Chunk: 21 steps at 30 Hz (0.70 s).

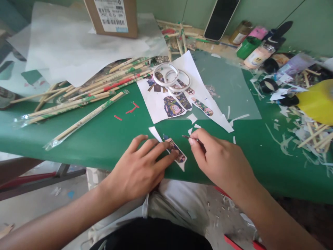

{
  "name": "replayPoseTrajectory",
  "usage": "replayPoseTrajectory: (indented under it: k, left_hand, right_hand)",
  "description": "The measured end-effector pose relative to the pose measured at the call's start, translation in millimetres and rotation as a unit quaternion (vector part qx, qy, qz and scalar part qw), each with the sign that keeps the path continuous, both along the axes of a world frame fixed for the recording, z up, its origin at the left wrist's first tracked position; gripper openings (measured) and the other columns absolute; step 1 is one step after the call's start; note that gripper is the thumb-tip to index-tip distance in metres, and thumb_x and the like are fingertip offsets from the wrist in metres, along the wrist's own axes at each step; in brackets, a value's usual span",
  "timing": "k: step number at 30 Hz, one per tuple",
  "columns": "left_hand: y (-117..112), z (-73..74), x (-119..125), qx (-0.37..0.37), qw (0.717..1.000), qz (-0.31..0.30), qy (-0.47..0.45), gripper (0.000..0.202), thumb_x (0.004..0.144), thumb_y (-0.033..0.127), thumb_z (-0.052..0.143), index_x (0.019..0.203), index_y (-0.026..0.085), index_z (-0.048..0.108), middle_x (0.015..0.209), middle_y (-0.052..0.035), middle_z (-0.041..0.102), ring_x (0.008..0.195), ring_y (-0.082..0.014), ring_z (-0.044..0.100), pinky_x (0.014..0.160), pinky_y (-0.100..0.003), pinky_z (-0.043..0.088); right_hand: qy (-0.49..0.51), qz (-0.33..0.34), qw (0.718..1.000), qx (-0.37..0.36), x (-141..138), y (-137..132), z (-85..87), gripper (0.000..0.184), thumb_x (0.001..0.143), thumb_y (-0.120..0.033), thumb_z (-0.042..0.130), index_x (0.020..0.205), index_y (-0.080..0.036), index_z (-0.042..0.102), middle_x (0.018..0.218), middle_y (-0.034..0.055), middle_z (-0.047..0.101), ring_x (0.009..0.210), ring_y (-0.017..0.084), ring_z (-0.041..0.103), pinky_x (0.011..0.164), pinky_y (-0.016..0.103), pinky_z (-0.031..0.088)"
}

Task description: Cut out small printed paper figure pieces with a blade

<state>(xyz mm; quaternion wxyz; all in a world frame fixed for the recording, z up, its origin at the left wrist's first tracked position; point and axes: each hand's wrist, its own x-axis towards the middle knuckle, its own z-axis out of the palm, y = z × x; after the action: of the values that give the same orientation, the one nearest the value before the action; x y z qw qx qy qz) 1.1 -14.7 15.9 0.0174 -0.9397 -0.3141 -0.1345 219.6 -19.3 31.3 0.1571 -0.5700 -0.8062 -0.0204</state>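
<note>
Near the front edge of the green table, my left hand (142, 166) lies spread with its fingertips pressing on a small paper cutout (180, 156). The cutout carries a dark flowered print with a white margin; part of it is hidden under the fingers. Just to its right, my right hand (221, 156) is closed in a pinch round a thin pointed craft knife (185, 136). The tip points left and stands apart from the cutout; most of the handle is hidden. Beyond the hands lies a white printed sheet (156, 113) with more flowered shapes, partly cut away.
Two rolls of white tape (166, 84) rest on the sheet. Wrapped chopsticks (88, 118) lie at the left, near a cardboard box (111, 21). Paint bottles (257, 57), a phone (221, 17), a yellow object (317, 102) and paper scraps (283, 146) are at the right and back.
</note>
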Motion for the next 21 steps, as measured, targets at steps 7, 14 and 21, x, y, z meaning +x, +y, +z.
replayPoseTrajectory:
  k: [7, 14, 21]
  left_hand:
    - [-13.8, -6.9, 20.5, 0.007, 0.999, 0.029, -0.026, 0.04, 0.093, 0.022, 0.046, 0.13, 0.014, 0.059, 0.125, -0.0101, 0.066, 0.114, -0.0258, 0.059, 0.1, -0.044, 0.045]
    - [-15.0, -18.9, 10.0, 0.006, 0.996, 0.026, -0.087, 0.036, 0.095, 0.021, 0.049, 0.127, 0.01, 0.061, 0.132, -0.0073, 0.065, 0.122, -0.0228, 0.058, 0.104, -0.038, 0.043]
    - [-14.7, -23.0, 7.8, -0.021, 0.992, 0.053, -0.111, 0.038, 0.093, 0.028, 0.054, 0.129, 0.017, 0.062, 0.128, -0.0048, 0.067, 0.121, -0.0246, 0.06, 0.11, -0.04, 0.039]
  right_hand:
    - [0.029, 0.008, 0.999, -0.021, -5.6, 4.0, -5.0, 0.015, 0.098, -0.024, 0.045, 0.089, -0.019, 0.056, 0.065, -0.0033, 0.067, 0.048, 0.009, 0.059, 0.041, 0.021, 0.028]
    - [-0.006, 0.04, 0.999, 0.036, -8.9, 7.0, -12.7, 0.019, 0.097, -0.022, 0.049, 0.078, -0.019, 0.053, 0.056, -0.0058, 0.057, 0.043, 0.007, 0.052, 0.04, 0.022, 0.027]
    - [-0.039, 0.06, 0.997, 0.039, -15.3, 6.8, -8.5, 0.022, 0.095, -0.021, 0.052, 0.074, -0.02, 0.052, 0.055, -0.0057, 0.055, 0.043, 0.006, 0.047, 0.042, 0.024, 0.024]
